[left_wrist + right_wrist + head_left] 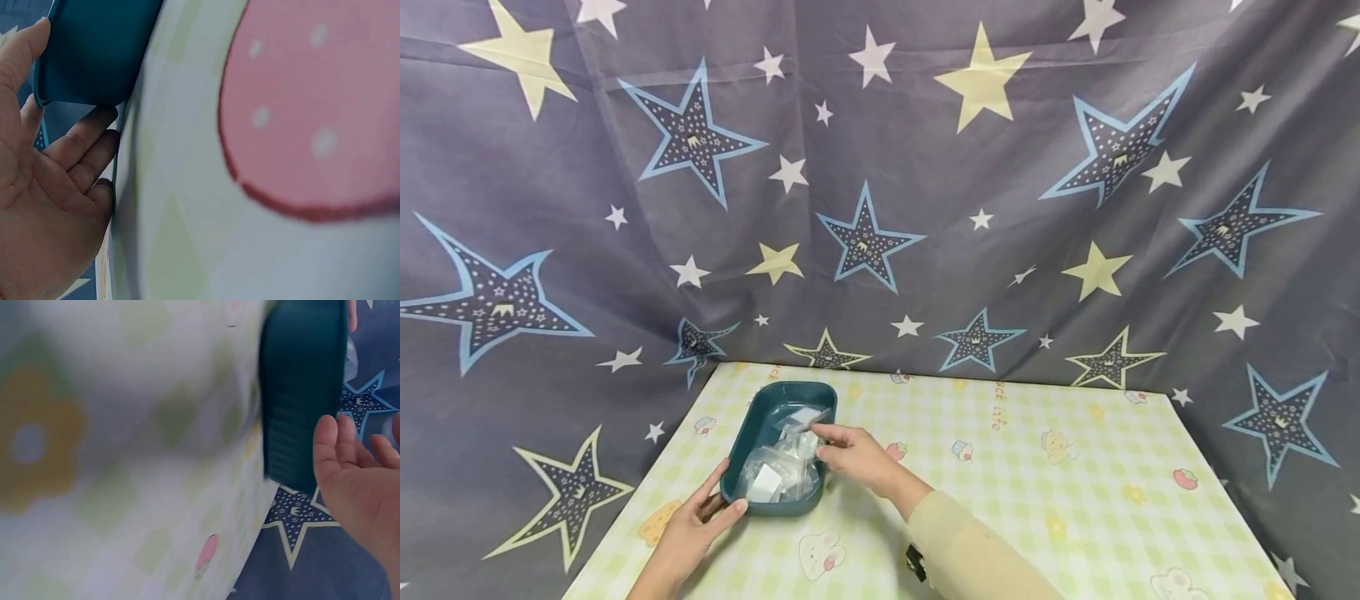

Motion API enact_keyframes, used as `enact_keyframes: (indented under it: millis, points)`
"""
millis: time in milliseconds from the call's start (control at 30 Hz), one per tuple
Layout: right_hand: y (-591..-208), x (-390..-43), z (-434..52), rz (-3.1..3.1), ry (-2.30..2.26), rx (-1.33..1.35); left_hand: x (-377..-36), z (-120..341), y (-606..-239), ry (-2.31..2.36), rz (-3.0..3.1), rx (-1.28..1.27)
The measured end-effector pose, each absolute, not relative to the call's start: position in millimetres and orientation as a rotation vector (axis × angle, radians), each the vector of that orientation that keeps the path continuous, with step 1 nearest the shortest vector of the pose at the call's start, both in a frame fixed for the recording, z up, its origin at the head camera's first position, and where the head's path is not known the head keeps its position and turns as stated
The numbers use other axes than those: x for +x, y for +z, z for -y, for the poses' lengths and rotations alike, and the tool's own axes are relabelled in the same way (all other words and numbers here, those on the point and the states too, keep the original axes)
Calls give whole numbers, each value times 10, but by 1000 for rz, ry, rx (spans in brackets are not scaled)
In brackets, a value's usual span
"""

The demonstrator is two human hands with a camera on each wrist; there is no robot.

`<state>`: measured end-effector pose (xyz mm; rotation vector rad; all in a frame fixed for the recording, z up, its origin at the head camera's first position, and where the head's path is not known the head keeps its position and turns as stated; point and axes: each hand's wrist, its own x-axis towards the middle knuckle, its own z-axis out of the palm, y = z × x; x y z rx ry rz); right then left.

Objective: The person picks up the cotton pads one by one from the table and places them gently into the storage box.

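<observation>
A dark teal rectangular tray [778,507] with rounded corners stands on the left part of the table. Several small clear plastic bags [790,467] with white contents lie in it, mostly towards its near end and right side. My left hand [688,533] holds the tray's near left corner, the thumb at the rim and the other fingers around the outside. In the left wrist view the fingertips [107,115] are low against the tray's wall. My right hand [861,458] reaches over the right rim, index finger and thumb apart beside the bags; its little finger touches the rim.
A pale green checked cloth with cartoon prints covers the table [1037,483]. Behind and at both sides hangs a grey curtain [925,167] with stars, close to the table's edges. A small black object [916,562] shows under the right sleeve.
</observation>
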<state>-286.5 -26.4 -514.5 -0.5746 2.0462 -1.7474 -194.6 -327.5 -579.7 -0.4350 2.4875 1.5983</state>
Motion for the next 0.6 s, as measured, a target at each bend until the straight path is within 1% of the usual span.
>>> enact_keyframes:
  millis: [100, 233, 400, 600]
  points:
    - [-5211, -2840, 54, -2089, -1744, -601, -1945, 3236, -5808, 1618, -2475, -436]
    - [-5344, -2816, -463, -2239, -1667, -630, -1934, 3183, -5828, 1609, -2490, -416]
    - [-5443, -2792, -1406, -2562, -1428, -560, -1963, 3150, -5803, 1604, -2520, -373]
    - [-5369, -2768, -2545, -2840, -1176, -345, -1977, 3219, -5672, 1511, -2572, -373]
